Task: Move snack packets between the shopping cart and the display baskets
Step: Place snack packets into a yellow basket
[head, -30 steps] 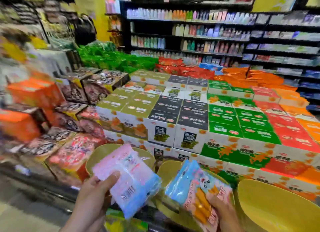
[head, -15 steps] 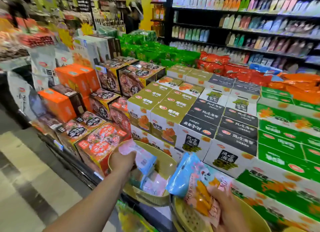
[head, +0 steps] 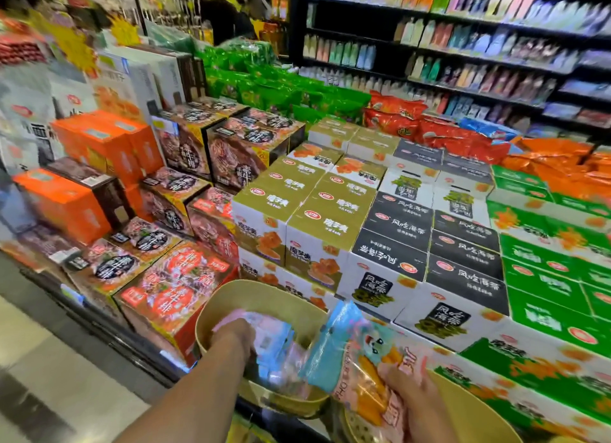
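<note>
Your left hand [head: 236, 338] reaches down into the tan display basket [head: 261, 297] at the lower centre of the frame, resting on the pink and blue snack packets [head: 274, 343] piled inside; the blur there hides the fingers, so you cannot tell whether that grip is clenched or released. Your right hand [head: 411, 399], at the lower right, is grasping a blue and pink packet [head: 353, 353] from below, fingers curled round its lower end. The packet is glossy, with a blue top edge, a small cartoon face near the middle and orange stick-shaped snacks printed on a pink ground; red letters run up its side, too blurred to read. It hangs tilted over the gap between the tan basket and a second yellow basket [head: 469, 416] at the lower right corner.

Behind the baskets, across the middle of the frame, stand stacked olive and white cartons [head: 310, 211], black-topped cartons [head: 400, 231] printed with white Chinese characters and a red oval logo, and green cartons [head: 545, 270] toward the right. Orange boxes [head: 76, 204] sit at the left
</note>
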A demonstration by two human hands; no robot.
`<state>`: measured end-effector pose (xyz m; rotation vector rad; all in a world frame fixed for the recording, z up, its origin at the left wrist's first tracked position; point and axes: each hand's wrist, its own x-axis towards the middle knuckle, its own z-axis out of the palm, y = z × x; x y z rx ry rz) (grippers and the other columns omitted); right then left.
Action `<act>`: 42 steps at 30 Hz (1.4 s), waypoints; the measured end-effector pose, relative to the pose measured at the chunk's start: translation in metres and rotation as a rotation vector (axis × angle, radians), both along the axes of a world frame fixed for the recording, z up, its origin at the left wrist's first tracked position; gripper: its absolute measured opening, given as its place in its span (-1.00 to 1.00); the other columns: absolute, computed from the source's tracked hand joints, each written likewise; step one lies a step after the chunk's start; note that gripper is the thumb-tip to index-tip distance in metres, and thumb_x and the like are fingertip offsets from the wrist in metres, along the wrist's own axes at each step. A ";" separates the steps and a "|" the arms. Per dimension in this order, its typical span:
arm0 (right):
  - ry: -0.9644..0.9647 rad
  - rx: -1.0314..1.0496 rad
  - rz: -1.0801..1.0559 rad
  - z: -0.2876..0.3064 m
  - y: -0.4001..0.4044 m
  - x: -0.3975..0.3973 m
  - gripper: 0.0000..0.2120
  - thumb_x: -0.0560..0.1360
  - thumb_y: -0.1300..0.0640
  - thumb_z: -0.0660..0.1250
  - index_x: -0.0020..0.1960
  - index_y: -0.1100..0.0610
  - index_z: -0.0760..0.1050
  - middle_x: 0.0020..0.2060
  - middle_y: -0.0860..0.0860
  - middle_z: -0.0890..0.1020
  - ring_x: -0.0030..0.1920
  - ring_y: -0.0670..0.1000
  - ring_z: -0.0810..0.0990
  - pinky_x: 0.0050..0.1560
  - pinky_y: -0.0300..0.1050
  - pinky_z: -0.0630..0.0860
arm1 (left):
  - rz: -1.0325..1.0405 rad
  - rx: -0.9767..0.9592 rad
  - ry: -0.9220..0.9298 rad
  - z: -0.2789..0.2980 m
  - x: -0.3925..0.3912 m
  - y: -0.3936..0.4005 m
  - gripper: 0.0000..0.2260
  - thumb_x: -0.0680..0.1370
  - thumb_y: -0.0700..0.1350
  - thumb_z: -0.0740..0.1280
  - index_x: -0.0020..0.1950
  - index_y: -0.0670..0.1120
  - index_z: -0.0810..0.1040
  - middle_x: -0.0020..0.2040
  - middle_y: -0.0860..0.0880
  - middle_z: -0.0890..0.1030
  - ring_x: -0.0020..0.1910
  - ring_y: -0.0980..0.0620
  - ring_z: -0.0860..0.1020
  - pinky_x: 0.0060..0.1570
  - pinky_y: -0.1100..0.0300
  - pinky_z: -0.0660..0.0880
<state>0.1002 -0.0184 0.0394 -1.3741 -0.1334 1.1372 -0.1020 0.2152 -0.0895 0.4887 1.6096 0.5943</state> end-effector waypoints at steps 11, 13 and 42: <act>0.008 0.034 0.027 -0.018 0.083 -0.056 -0.49 0.40 0.37 0.50 0.34 0.24 0.57 0.08 0.33 0.73 0.04 0.41 0.73 0.15 0.54 0.57 | -0.579 0.884 0.348 0.101 -0.074 -0.030 -0.56 0.57 -0.05 0.38 0.43 0.18 0.41 0.21 0.24 0.53 0.16 0.16 0.54 0.12 0.10 0.49; 0.021 0.005 0.076 -0.030 0.100 -0.069 -0.55 0.44 0.38 0.49 0.32 0.27 0.58 0.08 0.32 0.73 0.03 0.39 0.74 0.13 0.52 0.59 | -0.720 1.156 0.489 0.104 -0.098 -0.034 -0.79 0.65 -0.01 0.33 0.28 0.16 0.50 0.15 0.25 0.49 0.12 0.22 0.49 0.06 0.20 0.44; -0.688 -0.303 0.446 -0.068 0.114 -0.083 -0.72 0.55 -0.15 0.43 0.17 -0.25 0.39 0.15 -0.10 0.62 0.12 0.00 0.64 0.13 0.01 0.61 | -1.025 1.138 0.730 0.051 -0.110 -0.057 -0.19 0.60 0.43 -0.07 0.37 -0.18 0.59 0.32 -0.39 0.56 0.26 -0.51 0.53 0.16 -0.32 0.49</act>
